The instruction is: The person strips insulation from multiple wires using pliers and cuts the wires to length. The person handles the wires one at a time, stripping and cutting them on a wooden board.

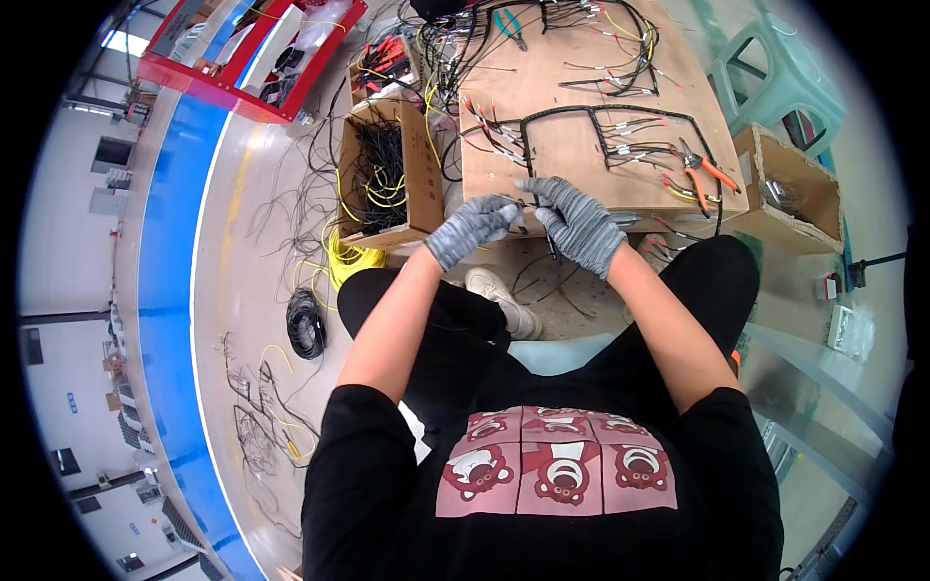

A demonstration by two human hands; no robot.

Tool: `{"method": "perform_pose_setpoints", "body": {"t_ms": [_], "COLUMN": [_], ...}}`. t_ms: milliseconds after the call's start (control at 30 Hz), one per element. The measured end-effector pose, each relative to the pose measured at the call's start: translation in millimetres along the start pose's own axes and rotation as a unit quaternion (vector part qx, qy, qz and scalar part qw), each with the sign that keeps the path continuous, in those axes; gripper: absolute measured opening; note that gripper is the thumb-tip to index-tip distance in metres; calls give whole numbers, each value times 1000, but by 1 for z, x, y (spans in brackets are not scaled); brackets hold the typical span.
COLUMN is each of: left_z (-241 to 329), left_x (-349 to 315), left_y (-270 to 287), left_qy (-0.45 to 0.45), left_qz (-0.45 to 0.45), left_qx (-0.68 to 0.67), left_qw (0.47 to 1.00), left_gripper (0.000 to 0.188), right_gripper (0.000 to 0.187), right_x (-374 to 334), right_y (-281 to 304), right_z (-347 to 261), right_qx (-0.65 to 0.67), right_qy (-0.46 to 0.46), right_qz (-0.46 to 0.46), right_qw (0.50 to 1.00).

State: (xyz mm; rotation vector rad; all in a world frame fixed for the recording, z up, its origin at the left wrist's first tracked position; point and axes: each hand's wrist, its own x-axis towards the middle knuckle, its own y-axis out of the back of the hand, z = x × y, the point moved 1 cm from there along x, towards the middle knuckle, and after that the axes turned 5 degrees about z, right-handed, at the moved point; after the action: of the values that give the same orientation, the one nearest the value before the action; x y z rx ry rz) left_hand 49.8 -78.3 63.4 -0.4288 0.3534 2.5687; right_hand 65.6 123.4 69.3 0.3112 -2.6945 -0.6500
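Observation:
At the near edge of a wooden board (567,153), both of my hands wear grey knit gloves and meet fingertip to fingertip. My left hand (472,230) is closed in a pinch on thin wire ends. My right hand (583,228) pinches the same wires from the other side; the fingers partly hide them. These wires belong to a black-wrapped wire harness (562,112) spread over the board, its branches ending in wires with white labels and red tips. Right of my right hand, wire strippers (694,182) with orange handles lie on the board. Teal-handled pliers (511,29) rest at its far end.
An open cardboard box (423,179) of black and yellow wires stands left of the board. A yellow cable coil (351,259) and a black coil (305,324) lie on the floor. Rightward are another box (814,221) and a green stool (787,82). A red cart (215,94) stands far left.

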Motion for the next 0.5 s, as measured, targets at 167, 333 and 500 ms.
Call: {"method": "perform_pose_setpoints", "body": {"t_ms": [167, 333, 500], "left_z": [2, 55, 26], "left_x": [-16, -20, 14], "left_y": [-28, -19, 40], "left_qy": [-85, -143, -147], "left_qz": [105, 87, 95], "left_qx": [351, 540, 321], "left_qw": [927, 825, 931], "left_gripper": [31, 27, 28], "right_gripper": [30, 26, 21], "right_x": [4, 1, 3], "right_y": [5, 0, 6], "right_z": [-13, -2, -16], "right_qx": [-156, -255, -186], "right_qy": [-59, -36, 34], "right_qz": [-93, -90, -75], "right_qw": [981, 962, 979]}}
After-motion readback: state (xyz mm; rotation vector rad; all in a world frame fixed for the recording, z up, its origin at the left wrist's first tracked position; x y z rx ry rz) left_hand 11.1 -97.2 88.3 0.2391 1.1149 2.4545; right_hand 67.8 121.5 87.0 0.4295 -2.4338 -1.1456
